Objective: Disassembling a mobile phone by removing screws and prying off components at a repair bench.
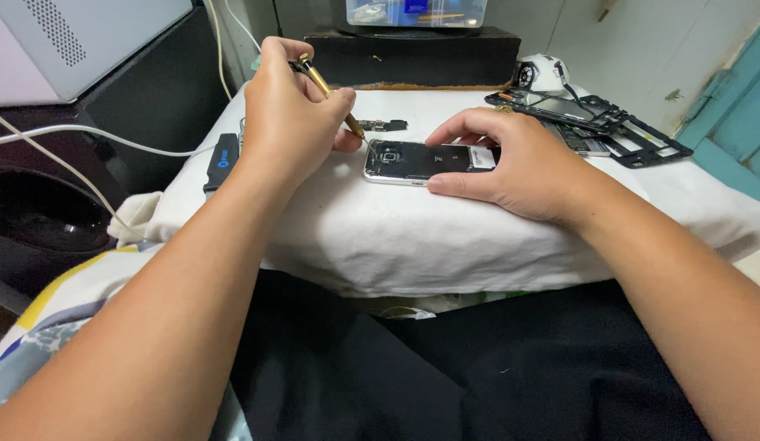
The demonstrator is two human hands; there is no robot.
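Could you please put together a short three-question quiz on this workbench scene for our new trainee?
1. True or false: the left hand grips a gold-handled screwdriver whose tip points at the opened phone.
2. What does the right hand do? A) lifts the phone off the cloth; B) steadies the phone flat on the white cloth; C) holds the black frame.
3. Fill in: the spare black phone frame lies to the ___ of the right hand.

Key: 1 true; 2 B; 3 right.
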